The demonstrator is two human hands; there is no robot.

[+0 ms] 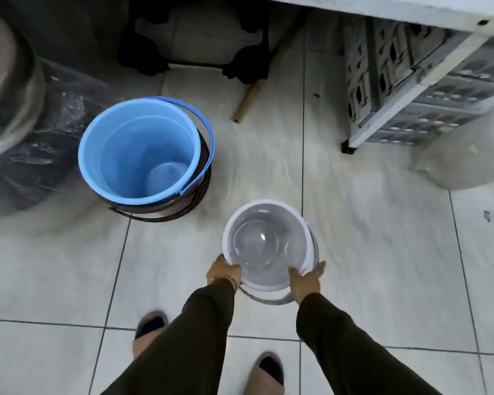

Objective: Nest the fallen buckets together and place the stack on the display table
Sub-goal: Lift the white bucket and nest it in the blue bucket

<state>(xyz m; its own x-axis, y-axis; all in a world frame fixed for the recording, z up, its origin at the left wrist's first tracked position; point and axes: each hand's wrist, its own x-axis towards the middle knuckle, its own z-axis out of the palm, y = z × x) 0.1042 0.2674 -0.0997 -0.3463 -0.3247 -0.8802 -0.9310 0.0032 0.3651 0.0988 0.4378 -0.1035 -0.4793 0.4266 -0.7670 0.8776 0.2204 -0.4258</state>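
Observation:
A white bucket (265,223) with a grey inside stands upright, mouth up, in front of me over the tiled floor. My left hand (224,270) grips its rim on the near left. My right hand (307,280) grips the rim on the near right, thumb inside. Its thin handle hangs below the near side. To the left, a blue bucket (139,151) sits upright, nested inside a dark brown bucket (203,181) on the floor, the blue handle folded to the right. The white display table's edge (382,11) runs along the top right.
A white lattice crate rack (411,89) stands under the table at the right. A plastic-wrapped dark stack (26,143) fills the left. A wooden stick (254,92) lies on the floor behind the buckets. A black wheeled frame (194,52) stands at the back. My slippered feet (150,329) are below.

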